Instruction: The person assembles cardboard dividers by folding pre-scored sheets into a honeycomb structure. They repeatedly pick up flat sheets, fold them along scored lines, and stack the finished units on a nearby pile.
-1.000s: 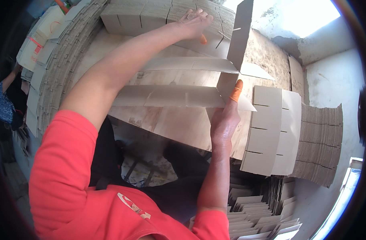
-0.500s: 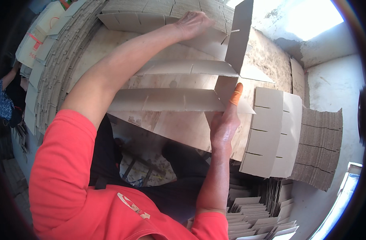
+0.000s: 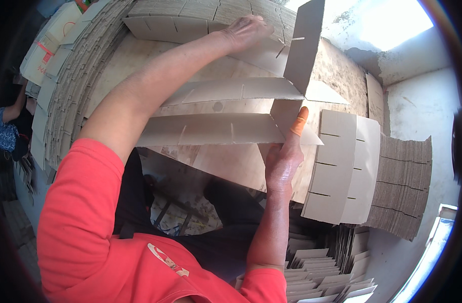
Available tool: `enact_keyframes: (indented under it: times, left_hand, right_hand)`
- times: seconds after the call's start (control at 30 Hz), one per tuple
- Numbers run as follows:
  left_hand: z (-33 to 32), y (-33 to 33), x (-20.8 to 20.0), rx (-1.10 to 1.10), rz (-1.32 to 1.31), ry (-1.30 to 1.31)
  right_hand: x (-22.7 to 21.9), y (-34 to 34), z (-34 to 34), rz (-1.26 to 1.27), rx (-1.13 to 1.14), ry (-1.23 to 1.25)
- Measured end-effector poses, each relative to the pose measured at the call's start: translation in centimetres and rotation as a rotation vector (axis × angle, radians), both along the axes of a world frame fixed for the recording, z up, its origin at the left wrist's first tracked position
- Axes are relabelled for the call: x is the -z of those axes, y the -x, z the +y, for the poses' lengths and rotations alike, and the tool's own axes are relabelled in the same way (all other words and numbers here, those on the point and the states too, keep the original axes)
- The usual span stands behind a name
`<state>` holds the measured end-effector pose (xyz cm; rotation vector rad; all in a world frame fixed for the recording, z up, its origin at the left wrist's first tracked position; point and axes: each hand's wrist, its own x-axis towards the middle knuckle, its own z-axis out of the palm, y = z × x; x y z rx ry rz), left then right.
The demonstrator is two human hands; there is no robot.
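The right hand (image 3: pixel 284 160) is clamped on the cardboard cross strip (image 3: pixel 304 48), upright over the desk (image 3: pixel 218 160). Left of the cross strip, the near strip (image 3: pixel 208 129) and middle strip (image 3: pixel 223 90) look slotted in; the far strip (image 3: pixel 162 29) seems unjoined, the left hand (image 3: pixel 248 33) at its top edge, grip hidden.

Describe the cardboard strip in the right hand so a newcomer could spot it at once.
Over the wooden tabletop's right end, find the right hand with the orange cover on its thumb. The cardboard strip it holds runs from there toward the picture's top edge. Unlike the long strips running sideways beside it, this one stands across them.
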<state>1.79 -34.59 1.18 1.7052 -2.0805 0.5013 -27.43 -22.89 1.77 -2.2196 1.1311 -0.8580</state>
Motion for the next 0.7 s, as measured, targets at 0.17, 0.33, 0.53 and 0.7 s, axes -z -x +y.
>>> enact_keyframes:
  times: [0.17,0.33,0.53,0.7]
  left_hand:
    - [0.4,0.8,-0.8,-0.104,0.021,-0.156]
    - [0.4,1.2,-1.6,-0.125,0.089,-0.228]
    - [0.6,1.1,-2.7,-0.061,0.167,-0.172]
    - [1.2,1.7,-3.4,-0.037,0.175,-0.162]
  right_hand:
    - [0.0,0.1,-0.1,0.033,0.005,-0.056]
    - [-0.1,0.1,0.1,0.021,0.020,-0.020]
    - [-0.2,0.4,0.0,0.072,-0.023,-0.061]
    - [-0.2,0.4,-0.2,0.083,-0.033,-0.038]
